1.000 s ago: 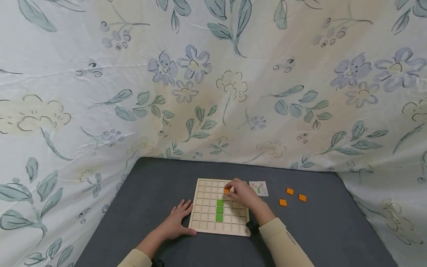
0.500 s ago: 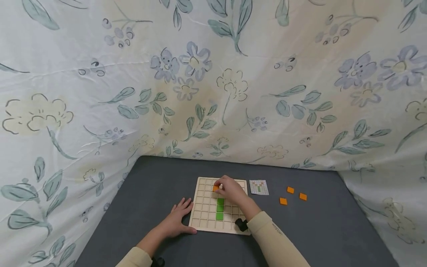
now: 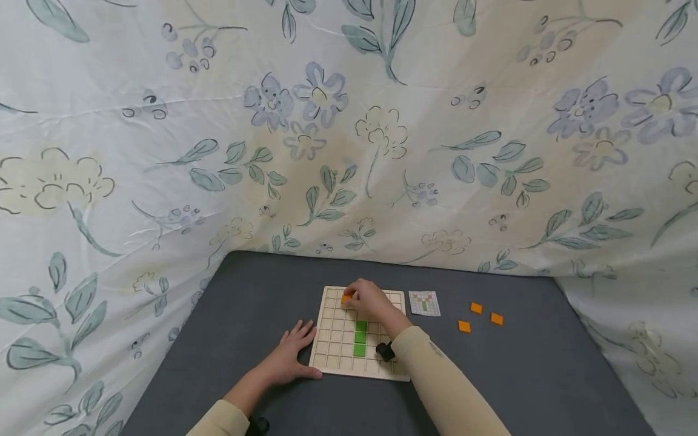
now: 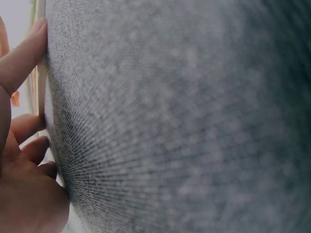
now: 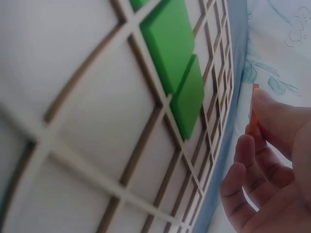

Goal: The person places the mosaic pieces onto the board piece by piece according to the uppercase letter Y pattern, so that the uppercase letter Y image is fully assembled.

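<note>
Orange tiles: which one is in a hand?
The orange tile pinched in the right hand over the board; the other three tiles lie on the dark table, right of the paper card.

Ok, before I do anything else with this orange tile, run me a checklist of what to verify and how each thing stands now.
1. Orange tile pinched in the right hand: ok.
2. Left hand touching the left edge of the board: ok.
3. Green tiles sitting in their squares: ok.
4. Printed card uncovered, to the right of the board: ok.
5. Held tile seated in a square: not ok, it is raised above the grid.
6. Spot beneath it matches the card: cannot tell, the print is too small.
</note>
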A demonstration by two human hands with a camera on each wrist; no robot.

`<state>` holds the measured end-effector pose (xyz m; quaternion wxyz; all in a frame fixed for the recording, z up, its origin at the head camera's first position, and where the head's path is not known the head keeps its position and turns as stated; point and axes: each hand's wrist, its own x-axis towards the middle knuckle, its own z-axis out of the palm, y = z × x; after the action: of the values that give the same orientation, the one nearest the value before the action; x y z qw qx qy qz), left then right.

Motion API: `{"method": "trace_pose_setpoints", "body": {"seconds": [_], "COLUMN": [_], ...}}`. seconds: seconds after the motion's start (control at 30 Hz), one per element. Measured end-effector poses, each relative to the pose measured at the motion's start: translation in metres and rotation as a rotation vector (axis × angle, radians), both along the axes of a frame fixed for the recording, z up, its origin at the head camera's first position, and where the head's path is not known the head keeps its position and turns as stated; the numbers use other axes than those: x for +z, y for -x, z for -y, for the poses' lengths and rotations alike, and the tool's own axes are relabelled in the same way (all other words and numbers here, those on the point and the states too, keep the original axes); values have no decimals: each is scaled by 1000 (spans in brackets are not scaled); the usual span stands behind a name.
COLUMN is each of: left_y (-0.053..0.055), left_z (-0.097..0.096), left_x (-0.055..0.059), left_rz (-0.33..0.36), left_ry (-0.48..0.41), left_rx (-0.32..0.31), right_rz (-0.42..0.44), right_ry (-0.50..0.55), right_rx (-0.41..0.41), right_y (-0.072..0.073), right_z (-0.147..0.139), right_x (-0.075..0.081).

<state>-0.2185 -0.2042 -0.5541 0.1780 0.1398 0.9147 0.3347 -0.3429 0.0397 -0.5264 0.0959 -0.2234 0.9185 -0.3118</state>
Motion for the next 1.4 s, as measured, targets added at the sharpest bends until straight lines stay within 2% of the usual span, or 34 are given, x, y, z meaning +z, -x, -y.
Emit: {"method": "trace_pose_setpoints", "body": {"seconds": [0.23,0.5,0.63,0.87,0.97,1.13,1.4], "left_y": [0,1,2,3,4,4,1], "left_z": [1,3,3,5,4,3,1], "left_x": [1,-1,0,5,5,0,0], "left_rz": [-3,-9,-2,-8,-12,-13,-11], "left_ry": [6,7,7,22,21,19,5], "left_rx": [-10,-11,-7,12,8,0,-10], "right_rz": [5,-26,-25,-30,-36,-36,-54], "right_ry": [-32,-153,-151,-223,-206,-107,-56], "right_rx": [14,-18,-25,16,1,-9,-3], "right_y": [4,5,5,5,5,0,-18], "right_z": [12,24,30,35,32,16,-12], "right_x": [-5,-9,-3,13,19,29,41]}}
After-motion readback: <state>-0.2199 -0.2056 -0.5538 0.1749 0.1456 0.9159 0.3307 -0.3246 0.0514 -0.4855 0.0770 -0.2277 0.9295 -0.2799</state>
